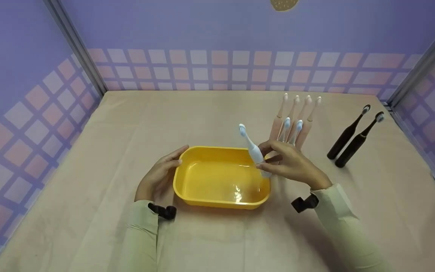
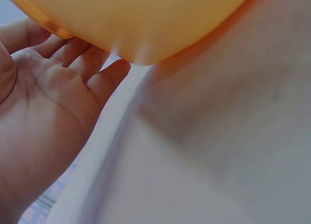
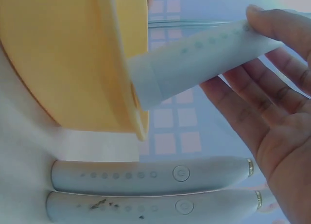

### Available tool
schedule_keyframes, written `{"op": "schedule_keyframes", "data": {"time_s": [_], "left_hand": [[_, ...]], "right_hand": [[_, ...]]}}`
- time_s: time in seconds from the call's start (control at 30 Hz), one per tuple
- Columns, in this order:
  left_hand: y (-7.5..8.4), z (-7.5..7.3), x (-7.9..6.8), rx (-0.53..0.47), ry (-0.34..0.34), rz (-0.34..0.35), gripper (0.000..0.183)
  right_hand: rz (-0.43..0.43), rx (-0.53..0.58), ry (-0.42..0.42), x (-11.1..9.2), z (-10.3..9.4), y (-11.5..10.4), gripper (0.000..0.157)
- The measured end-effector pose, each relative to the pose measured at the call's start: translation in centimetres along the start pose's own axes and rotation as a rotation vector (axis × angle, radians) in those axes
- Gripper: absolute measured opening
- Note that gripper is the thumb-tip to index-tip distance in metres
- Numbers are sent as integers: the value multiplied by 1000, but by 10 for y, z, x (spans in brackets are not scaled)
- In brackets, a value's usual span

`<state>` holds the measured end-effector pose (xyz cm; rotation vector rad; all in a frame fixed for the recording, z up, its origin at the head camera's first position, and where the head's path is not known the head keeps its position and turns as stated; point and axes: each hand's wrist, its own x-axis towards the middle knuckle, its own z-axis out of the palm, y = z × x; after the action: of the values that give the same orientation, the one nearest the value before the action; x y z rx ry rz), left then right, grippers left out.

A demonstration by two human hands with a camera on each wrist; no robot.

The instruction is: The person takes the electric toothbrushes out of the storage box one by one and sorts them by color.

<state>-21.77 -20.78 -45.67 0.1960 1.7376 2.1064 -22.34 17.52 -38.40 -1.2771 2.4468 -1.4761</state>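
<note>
A white electric toothbrush is pinched between the thumb and fingers of my right hand. It tilts over the right end of a yellow plastic basin, brush head up and to the left. In the right wrist view, the handle's base overlaps the basin's rim; whether they touch I cannot tell. My left hand holds the basin's left end, thumb at the rim and fingers along the outer wall. In the left wrist view, the fingers partly disappear behind the basin wall.
Beyond my right hand lie two white toothbrushes, their handles partly hidden in the head view. Several pink toothbrushes lie behind them in a row. Two black toothbrushes lie farther right. Tiled-pattern walls border the cloth-covered table.
</note>
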Motion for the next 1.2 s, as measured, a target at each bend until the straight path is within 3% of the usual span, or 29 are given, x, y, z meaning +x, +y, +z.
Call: {"op": "schedule_keyframes", "data": {"time_s": [0.6,0.83,1.2], "left_hand": [[0,2,-1,-55,22,-25,54],[0,0,0,11,14,-7,55],[1,1,0,-11,16,-11,57]], "right_hand": [[-58,4,217,-21,1,9,35],[-88,31,270,-29,-3,15,38],[-3,72,317,-44,-10,20,38]]}}
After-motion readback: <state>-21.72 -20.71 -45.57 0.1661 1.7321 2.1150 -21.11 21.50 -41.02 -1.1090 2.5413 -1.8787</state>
